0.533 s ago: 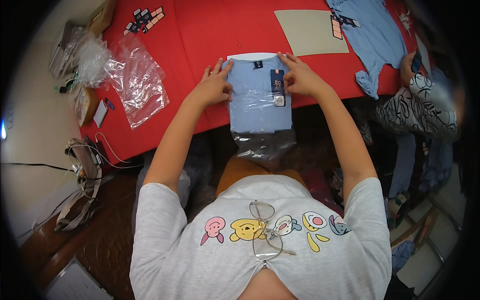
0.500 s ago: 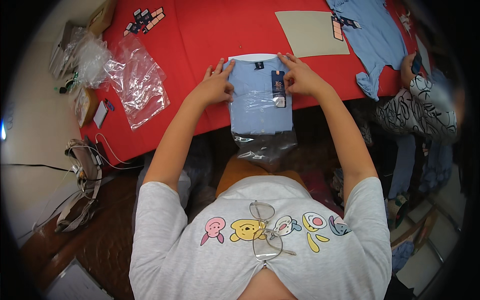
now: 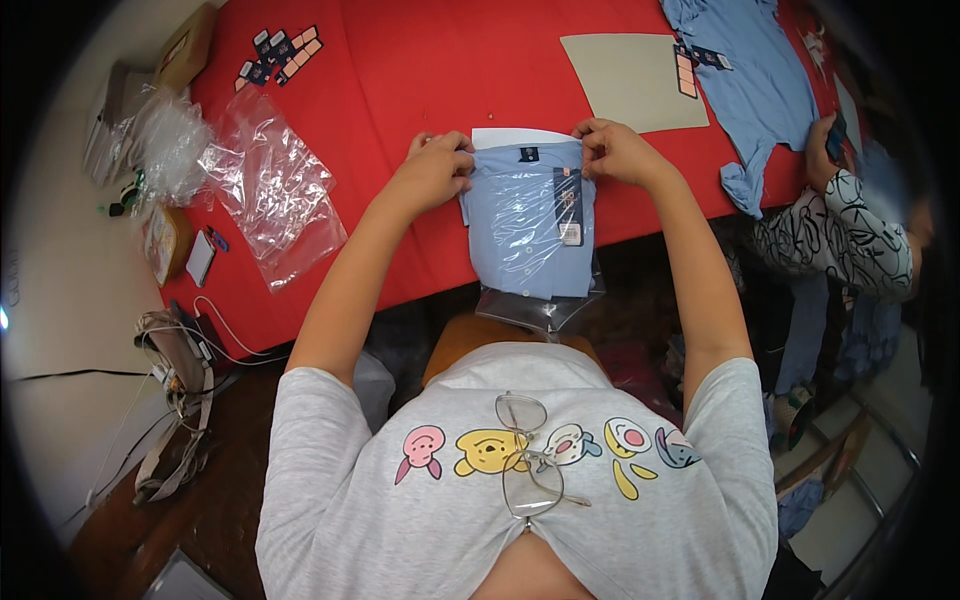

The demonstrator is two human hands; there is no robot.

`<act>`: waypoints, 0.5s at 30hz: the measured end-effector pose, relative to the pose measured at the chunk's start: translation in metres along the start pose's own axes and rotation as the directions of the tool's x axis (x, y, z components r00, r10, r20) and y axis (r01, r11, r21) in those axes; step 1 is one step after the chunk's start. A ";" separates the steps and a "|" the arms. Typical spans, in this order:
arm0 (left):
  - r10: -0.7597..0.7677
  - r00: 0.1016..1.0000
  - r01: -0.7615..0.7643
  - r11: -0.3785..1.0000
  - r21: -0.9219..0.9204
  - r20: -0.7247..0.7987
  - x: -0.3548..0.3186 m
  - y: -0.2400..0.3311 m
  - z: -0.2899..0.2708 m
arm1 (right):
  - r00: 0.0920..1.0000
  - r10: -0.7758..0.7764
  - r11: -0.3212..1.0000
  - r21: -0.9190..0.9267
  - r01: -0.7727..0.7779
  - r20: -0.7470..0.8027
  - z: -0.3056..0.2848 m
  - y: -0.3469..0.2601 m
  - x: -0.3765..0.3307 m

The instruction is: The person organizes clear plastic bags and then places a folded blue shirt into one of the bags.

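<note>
- Left hand point(image 3: 442, 168) and right hand point(image 3: 618, 154) are pinching blue shirt point(image 3: 515, 220) by its corners.
- Folding is looking finished; clear bag point(image 3: 545, 312) is covering most.
- White card point(image 3: 518, 137) is seemingly sticking out.

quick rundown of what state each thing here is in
Light-blue buttoned shirt: folded, under clear plastic
Clear plastic bag around it: wrinkled, near end unfilled
Loose clear plastic bag: wrinkled, spread out
Dark-blue and peach card tags, upper left: loose, overlapping
Light-blue garment, upper right: unfolded
Thin-framed glasses: hanging
Left hand: fingers bent
Right hand: fingers bent
</note>
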State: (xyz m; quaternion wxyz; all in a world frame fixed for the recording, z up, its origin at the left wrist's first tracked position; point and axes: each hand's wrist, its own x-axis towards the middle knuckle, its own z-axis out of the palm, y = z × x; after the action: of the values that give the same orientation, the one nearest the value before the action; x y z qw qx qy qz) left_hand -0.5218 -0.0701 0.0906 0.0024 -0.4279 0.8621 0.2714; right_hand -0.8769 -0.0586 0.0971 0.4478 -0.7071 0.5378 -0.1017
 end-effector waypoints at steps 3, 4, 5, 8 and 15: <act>0.084 0.996 -0.085 0.996 -0.020 -0.033 0.002 -0.009 -0.001 | 0.999 0.031 1.000 0.003 -0.031 -0.004 -0.001 -0.010 -0.003; 0.129 0.990 -0.130 0.991 -0.019 -0.049 0.002 -0.011 -0.001 | 0.999 0.040 0.999 0.004 -0.040 -0.012 0.000 -0.013 -0.005; 0.137 0.990 -0.138 0.990 -0.029 -0.027 0.004 -0.010 -0.003 | 0.999 0.021 1.000 -0.006 -0.021 -0.040 0.002 -0.012 -0.007; 0.160 0.985 -0.155 0.985 -0.077 0.059 0.013 -0.012 -0.011 | 0.996 -0.011 1.000 -0.028 0.009 -0.092 0.007 -0.009 -0.012; -0.078 0.992 0.097 0.977 -0.192 0.104 0.040 -0.025 -0.042 | 0.980 -0.081 0.989 -0.134 0.057 -0.183 0.014 -0.009 -0.006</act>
State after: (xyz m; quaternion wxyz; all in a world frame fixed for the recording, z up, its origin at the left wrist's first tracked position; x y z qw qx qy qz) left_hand -0.5193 -0.1317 0.1052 0.0132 -0.4499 0.8103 0.3752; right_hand -0.8643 -0.0466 0.0980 0.3452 -0.7397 0.5582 -0.1486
